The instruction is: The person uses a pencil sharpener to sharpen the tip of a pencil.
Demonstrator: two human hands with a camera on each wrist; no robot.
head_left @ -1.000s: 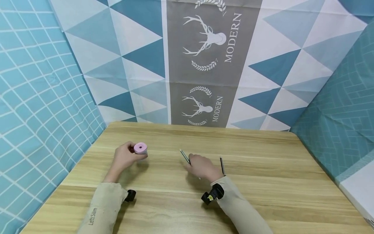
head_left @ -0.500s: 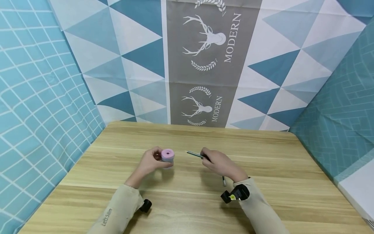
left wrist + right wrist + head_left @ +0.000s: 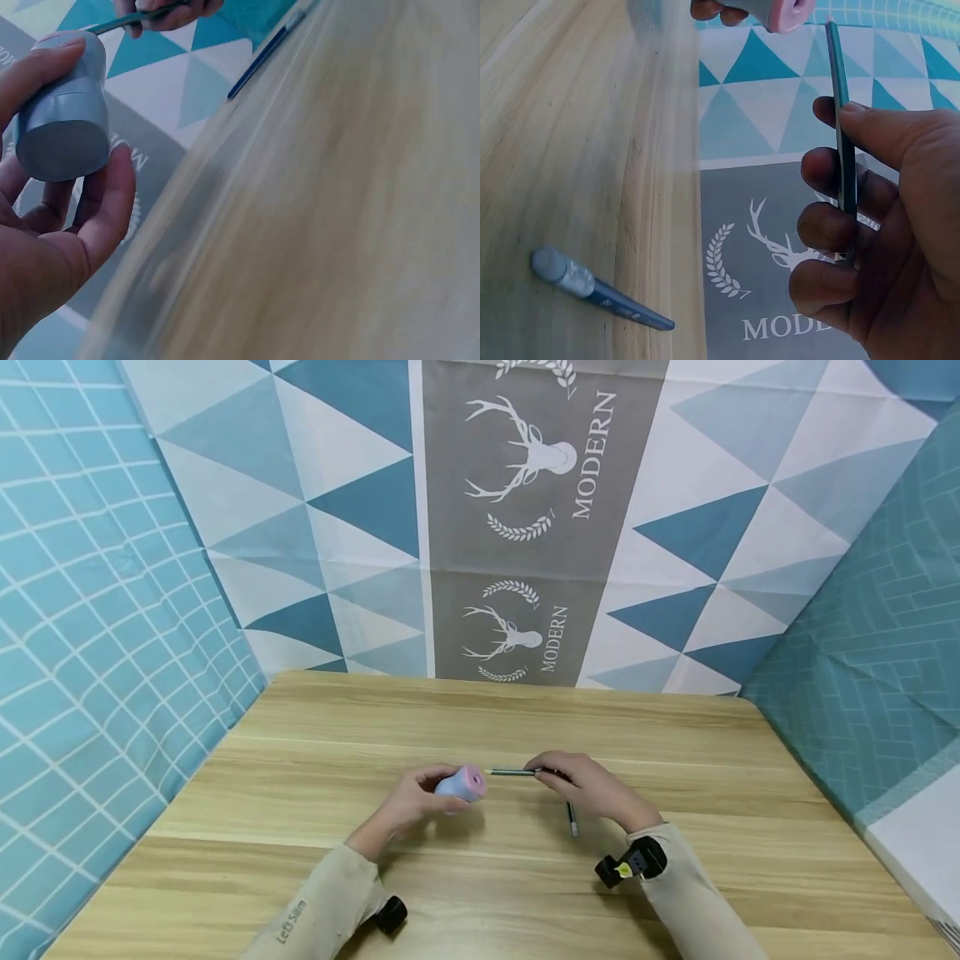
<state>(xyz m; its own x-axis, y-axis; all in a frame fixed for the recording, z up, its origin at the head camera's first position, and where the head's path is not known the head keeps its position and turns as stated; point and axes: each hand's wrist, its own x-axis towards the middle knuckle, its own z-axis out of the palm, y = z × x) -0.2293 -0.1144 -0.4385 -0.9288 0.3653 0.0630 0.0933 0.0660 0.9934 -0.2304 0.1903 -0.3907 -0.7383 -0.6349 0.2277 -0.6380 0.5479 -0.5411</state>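
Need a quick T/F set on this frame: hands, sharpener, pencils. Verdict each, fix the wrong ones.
1. The left hand holds a pencil sharpener. True.
2. The right hand holds nothing. False: the right hand grips a green pencil.
3. A second pencil lies on the table. True.
4. The green pencil is fully inside the sharpener. False: its tip shows outside.
5. The sharpener is upside down, pink end on the table. False: it is held up, tilted.

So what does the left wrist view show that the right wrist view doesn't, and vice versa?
Left wrist only: the flat base of the light-blue, pink-ended cylinder.
Right wrist only: the face of its pink end.
Both: the left hand on it, the right hand holding a slim teal pencil, and a dark pencil lying on the pale wooden table.
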